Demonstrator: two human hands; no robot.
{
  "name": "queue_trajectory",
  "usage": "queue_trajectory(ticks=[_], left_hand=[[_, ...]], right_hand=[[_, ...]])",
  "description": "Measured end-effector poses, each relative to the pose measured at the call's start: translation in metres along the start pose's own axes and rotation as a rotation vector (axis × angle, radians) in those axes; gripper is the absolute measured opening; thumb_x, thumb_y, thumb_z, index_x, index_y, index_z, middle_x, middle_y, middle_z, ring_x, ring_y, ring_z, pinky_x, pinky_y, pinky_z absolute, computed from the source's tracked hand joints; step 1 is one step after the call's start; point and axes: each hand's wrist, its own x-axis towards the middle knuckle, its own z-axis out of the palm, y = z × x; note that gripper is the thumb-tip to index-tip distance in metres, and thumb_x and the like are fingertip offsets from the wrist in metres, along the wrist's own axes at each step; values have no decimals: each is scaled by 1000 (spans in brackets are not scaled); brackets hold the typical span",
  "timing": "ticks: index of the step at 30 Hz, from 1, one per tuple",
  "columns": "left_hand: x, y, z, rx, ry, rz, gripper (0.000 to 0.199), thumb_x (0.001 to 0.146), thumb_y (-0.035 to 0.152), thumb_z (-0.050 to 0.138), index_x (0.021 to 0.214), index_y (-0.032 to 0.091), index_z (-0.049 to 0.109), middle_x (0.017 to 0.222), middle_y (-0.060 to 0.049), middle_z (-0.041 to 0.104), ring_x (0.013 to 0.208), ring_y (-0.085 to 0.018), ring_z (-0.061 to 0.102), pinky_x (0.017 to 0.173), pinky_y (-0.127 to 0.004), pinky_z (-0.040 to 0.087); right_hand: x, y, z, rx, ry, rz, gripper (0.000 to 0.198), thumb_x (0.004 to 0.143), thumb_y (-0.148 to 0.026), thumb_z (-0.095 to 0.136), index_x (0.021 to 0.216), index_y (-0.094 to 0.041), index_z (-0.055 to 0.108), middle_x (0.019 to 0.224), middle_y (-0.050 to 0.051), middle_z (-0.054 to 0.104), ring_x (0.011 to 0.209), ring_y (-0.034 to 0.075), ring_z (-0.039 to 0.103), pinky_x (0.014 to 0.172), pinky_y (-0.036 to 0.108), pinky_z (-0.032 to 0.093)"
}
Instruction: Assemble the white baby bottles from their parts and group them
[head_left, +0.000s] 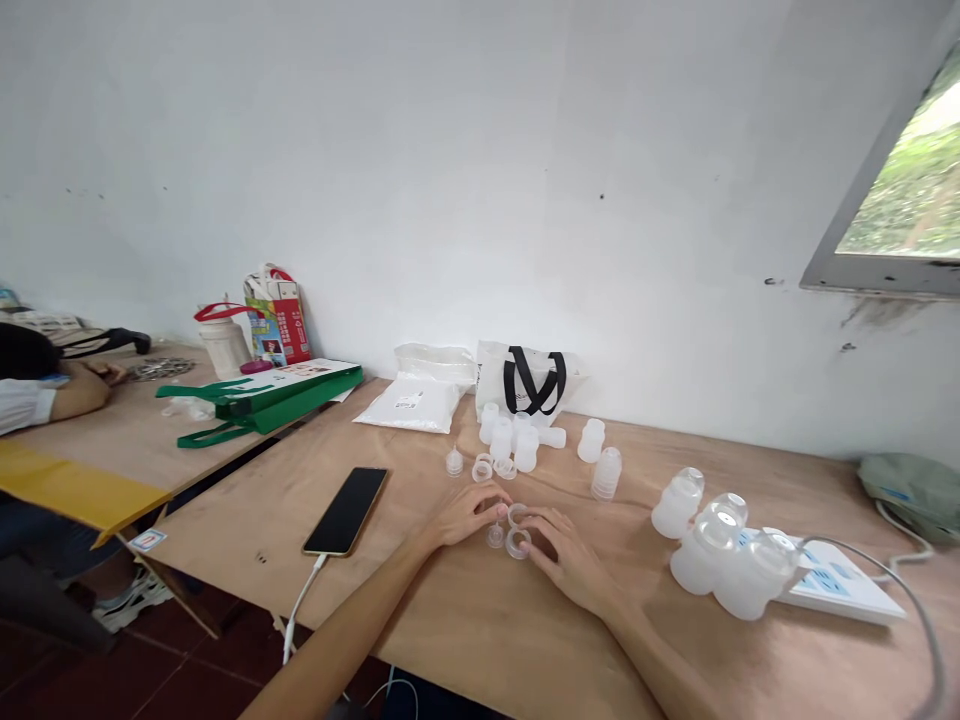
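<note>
In the head view my left hand [470,513] rests low over the table, thumb and forefinger bent close together; what is between them, if anything, I cannot make out. Just below its fingertips is a clear bottle nipple [495,536]. My right hand [568,556] has its fingers stretched and its thumb apart. Its fingertips reach a translucent ring [517,514], and its thumb is at a second screw ring [517,544]. Farther back lie more rings [482,468] and another nipple [454,461]. Several frosted bottles [526,449] stand behind them, one lying on its side.
Capped bottles [718,543] stand at the right beside a white box [847,580] and a grey cable. A phone [347,511] on a charging cord lies left. Against the wall are a white plastic package [412,402] and a tote bag [491,380]. Another person's arm [81,392] rests at the far-left table.
</note>
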Motion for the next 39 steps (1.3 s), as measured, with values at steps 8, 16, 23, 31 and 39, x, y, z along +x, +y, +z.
queue_trajectory(ticks=[8, 16, 23, 31, 39], left_hand=[[0, -2, 3, 31, 27, -72, 55, 99, 68, 42, 112, 24, 72, 95, -2, 71, 76, -15, 55, 69, -26, 39], [2, -2, 6, -41, 166, -64, 54, 104, 61, 30, 127, 23, 61, 111, -3, 70, 94, -16, 63, 86, -26, 48], [26, 16, -2, 134, 389, -117, 41, 105, 48, 39, 137, 25, 49, 123, -2, 65, 86, -13, 62, 79, -27, 50], [87, 36, -9, 545, 377, -20, 32, 98, 24, 51, 129, 20, 57, 144, -9, 50, 130, -26, 49, 112, -41, 38], [129, 40, -13, 773, 246, -94, 28, 104, 23, 40, 120, 14, 62, 123, -11, 63, 123, -27, 55, 111, -51, 38]], right_hand=[[3, 33, -9, -107, 528, 183, 35, 105, -37, 38, 131, -20, 54, 137, 13, 55, 133, 26, 48, 115, 49, 37], [11, 70, -23, -127, 850, 408, 71, 95, -51, 48, 153, -16, 29, 157, 20, 31, 147, 34, 29, 120, 56, 26], [19, 102, -22, -33, 814, 519, 73, 92, -60, 48, 148, -13, 42, 138, 22, 55, 128, 38, 52, 110, 56, 38], [19, 98, -23, 10, 882, 525, 72, 94, -64, 47, 149, -18, 41, 139, 17, 56, 128, 33, 54, 110, 49, 40], [18, 79, -29, 29, 982, 487, 75, 95, -65, 51, 152, -19, 40, 147, 17, 50, 132, 37, 50, 113, 56, 35]])
